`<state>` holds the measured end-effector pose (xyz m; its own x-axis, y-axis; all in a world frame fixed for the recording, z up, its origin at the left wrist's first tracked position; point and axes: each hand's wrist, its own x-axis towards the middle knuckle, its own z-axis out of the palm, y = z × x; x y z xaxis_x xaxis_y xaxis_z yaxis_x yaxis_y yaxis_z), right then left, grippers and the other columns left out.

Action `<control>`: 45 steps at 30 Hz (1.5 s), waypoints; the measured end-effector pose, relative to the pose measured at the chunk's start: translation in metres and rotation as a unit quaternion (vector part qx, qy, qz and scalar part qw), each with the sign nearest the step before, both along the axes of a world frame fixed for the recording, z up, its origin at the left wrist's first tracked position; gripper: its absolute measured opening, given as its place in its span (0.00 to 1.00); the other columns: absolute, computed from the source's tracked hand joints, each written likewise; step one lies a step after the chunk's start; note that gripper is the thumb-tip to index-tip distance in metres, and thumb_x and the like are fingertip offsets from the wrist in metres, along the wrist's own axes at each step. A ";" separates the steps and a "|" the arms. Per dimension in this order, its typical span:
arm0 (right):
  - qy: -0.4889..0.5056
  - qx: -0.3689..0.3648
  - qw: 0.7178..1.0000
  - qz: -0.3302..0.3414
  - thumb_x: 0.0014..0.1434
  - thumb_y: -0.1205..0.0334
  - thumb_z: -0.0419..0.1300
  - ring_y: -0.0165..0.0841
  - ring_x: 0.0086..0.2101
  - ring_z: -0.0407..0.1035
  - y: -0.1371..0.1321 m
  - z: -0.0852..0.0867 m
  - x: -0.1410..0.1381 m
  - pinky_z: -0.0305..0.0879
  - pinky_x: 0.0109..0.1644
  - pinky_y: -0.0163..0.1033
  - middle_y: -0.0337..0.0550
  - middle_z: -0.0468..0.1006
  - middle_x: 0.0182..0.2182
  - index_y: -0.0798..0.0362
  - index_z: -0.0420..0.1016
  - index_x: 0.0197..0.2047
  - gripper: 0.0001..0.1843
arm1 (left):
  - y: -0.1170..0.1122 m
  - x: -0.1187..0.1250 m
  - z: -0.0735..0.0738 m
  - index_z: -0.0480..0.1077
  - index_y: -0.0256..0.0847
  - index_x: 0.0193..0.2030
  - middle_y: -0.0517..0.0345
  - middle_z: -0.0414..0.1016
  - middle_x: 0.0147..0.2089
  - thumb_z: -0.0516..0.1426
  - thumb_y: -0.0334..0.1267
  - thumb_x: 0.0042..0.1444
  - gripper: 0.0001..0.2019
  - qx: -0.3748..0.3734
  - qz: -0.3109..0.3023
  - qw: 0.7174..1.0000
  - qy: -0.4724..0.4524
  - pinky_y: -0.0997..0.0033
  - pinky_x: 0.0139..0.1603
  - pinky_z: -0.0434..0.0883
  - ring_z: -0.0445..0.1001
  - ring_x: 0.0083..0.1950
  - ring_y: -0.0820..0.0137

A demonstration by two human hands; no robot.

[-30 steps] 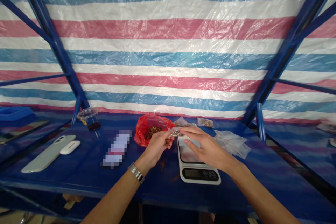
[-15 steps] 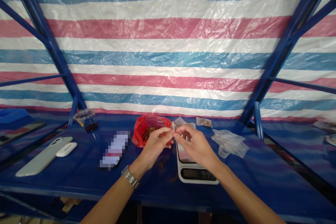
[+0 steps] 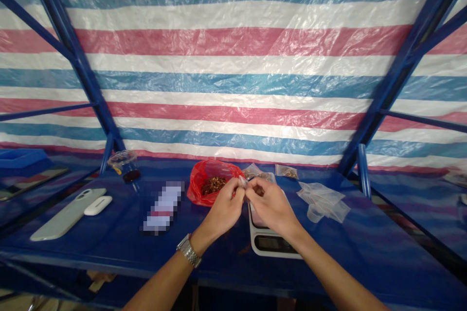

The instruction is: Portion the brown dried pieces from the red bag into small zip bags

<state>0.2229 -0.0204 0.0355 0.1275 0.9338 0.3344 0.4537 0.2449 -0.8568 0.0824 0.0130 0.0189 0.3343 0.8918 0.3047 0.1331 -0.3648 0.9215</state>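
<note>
My left hand (image 3: 224,206) and my right hand (image 3: 268,204) meet above the far end of a white kitchen scale (image 3: 272,243). Both pinch a small clear plastic bag (image 3: 245,182) between fingers and thumbs; the hands hide most of it. Just left of the hands stands an open red plastic bag (image 3: 200,182) with brown bits inside. A metal watch (image 3: 188,250) sits on my left wrist.
Small filled clear bags (image 3: 286,171) lie behind the scale, and a heap of empty clear bags (image 3: 323,199) lies to its right. On the blue shelf (image 3: 109,248) at the left are a phone (image 3: 65,214), a white earbud case (image 3: 98,204) and a plastic cup (image 3: 124,163). Blue steel uprights (image 3: 361,170) flank the shelf.
My right hand went from lying flat and open over the scale to curling into a pinch. Both hands have drawn together on the small clear bag.
</note>
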 end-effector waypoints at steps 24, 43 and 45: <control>-0.063 0.049 0.997 0.022 0.57 0.64 0.65 0.34 0.35 0.76 0.106 -0.001 -0.033 0.70 0.42 0.40 0.41 0.80 0.39 0.49 0.72 0.53 0.19 | 0.059 -0.054 -0.032 0.61 0.41 0.66 0.43 0.67 0.67 0.66 0.41 0.53 0.34 0.182 0.220 0.950 0.128 0.47 0.70 0.62 0.65 0.70 0.53; -0.124 0.090 0.988 0.020 0.60 0.71 0.58 0.36 0.36 0.77 0.086 0.018 -0.039 0.68 0.43 0.39 0.40 0.83 0.35 0.48 0.74 0.54 0.19 | 0.058 -0.046 -0.034 0.71 0.42 0.60 0.47 0.76 0.59 0.61 0.37 0.61 0.20 0.161 0.239 0.944 0.161 0.55 0.65 0.70 0.75 0.61 0.58; -0.122 0.098 0.988 0.020 0.60 0.71 0.58 0.35 0.35 0.77 0.086 0.017 -0.038 0.68 0.42 0.38 0.40 0.82 0.37 0.48 0.73 0.54 0.19 | 0.057 -0.047 -0.032 0.71 0.42 0.60 0.47 0.76 0.59 0.60 0.36 0.61 0.19 0.173 0.246 0.940 0.158 0.55 0.64 0.71 0.75 0.61 0.58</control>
